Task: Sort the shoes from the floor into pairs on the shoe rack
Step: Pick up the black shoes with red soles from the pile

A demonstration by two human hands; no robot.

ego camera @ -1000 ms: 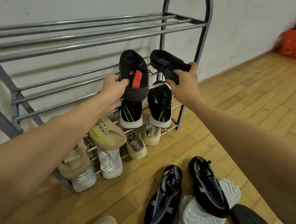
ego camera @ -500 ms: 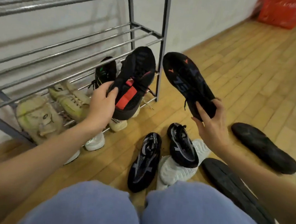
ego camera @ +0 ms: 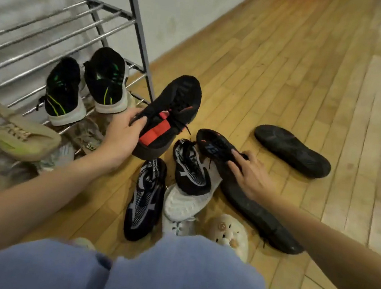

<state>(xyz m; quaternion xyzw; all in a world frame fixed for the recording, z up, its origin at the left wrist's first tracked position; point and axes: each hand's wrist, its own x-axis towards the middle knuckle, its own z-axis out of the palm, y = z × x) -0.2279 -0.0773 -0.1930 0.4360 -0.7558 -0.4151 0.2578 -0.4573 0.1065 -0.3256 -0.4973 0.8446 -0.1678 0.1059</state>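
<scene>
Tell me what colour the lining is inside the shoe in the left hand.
Bright red, inside the black shoe held by the left hand; head view.

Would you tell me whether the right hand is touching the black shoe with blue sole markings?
Touching. The head view shows the right hand with its fingers laid over the heel end of the black shoe with blue sole markings, no gap between them.

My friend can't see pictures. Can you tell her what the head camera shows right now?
A person crouched by a metal shoe rack grips a black shoe with a red insole in the left hand, while the right hand holds a matching black shoe low over other shoes on the wooden floor. Green-striped black sneakers sit on the rack.
</scene>
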